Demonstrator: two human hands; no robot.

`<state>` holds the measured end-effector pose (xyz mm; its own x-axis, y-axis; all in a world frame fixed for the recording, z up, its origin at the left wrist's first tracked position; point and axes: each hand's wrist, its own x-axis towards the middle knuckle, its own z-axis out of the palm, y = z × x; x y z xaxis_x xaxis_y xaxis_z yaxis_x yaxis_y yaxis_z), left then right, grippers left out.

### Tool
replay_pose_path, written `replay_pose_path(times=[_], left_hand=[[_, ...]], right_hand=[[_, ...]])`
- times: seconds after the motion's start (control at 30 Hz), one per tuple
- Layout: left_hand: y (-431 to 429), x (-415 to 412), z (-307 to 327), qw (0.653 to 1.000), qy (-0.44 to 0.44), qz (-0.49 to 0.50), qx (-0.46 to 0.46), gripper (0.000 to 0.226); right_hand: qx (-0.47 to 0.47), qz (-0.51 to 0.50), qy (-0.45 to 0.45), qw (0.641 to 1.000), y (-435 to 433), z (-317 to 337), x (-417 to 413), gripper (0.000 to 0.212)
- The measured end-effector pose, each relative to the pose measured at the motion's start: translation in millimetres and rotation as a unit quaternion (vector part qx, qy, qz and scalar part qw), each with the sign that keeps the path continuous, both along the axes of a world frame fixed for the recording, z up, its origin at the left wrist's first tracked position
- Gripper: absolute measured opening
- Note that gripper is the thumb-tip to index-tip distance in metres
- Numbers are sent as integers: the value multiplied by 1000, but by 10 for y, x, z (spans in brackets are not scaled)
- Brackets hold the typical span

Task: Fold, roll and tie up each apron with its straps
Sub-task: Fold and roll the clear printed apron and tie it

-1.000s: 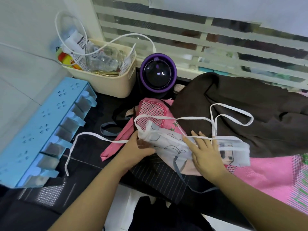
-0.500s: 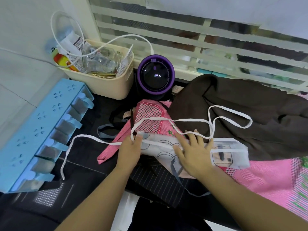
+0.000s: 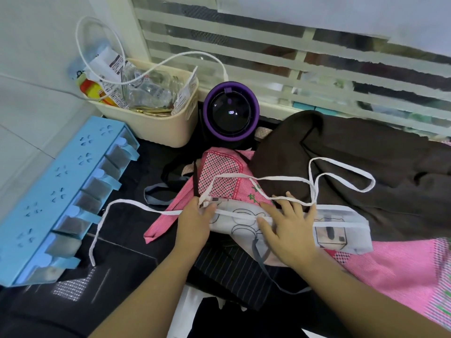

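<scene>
**Head view.** White apron (image 3: pixel 341 230), folded into a long narrow band, lies across the centre of the frame on a heap of other cloth on the dark worktop (image 3: pixel 127 230). The left hand (image 3: pixel 195 223) sits at the band's left end with its fingers curled over the edge, apparently gripping it. The right hand (image 3: pixel 288 230) lies flat on the middle of the band, fingers spread and straight, holding nothing. White straps (image 3: pixel 268 179) loop loosely above the band over the brown cloth (image 3: pixel 366 147), and one end trails off to centre left.

Step in hand, as judged: flattening the fold before rolling. To do it well, the right palm should keep the layers pressed and their edges aligned while the left end is turned over tightly. The straps should be drawn clear of the band so that they do not get rolled in and enough stays free for tying.

Count:
- two hands
- one white apron, with two strap runs visible
- two pink cloth areas, the pink checked piece (image 3: pixel 219 174) at upper centre and the pink piece (image 3: pixel 402 269) at lower right; whether one apron or two cannot be told
- one brown cloth
- one dark striped cloth (image 3: pixel 231 267)
- one blue rack (image 3: pixel 48 198) at left
- one cream basket (image 3: pixel 158 125)
- one purple round device (image 3: pixel 230 113)
</scene>
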<state>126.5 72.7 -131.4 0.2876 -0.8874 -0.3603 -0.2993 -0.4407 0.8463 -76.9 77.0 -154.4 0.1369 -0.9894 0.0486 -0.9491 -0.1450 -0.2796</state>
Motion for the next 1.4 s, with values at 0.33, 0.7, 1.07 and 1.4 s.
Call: replay_pose_path(times=[0.33, 0.7, 1.07, 1.4], left_hand=[[-173, 76, -1, 988, 68, 123, 62, 42], [261, -703, -59, 887, -164, -416, -113, 59], [240, -815, -83, 775, -376, -502, -78, 61], [248, -919, 6, 749, -424, -506, -48, 62]], right_hand=[[15, -11, 50, 999, -78, -61, 28, 38], [87, 4, -130, 988, -141, 28, -120, 41], [41, 21, -153, 987, -1399, 1505, -639, 35], [-64, -371, -378, 846, -193, 824, -1072, 7]])
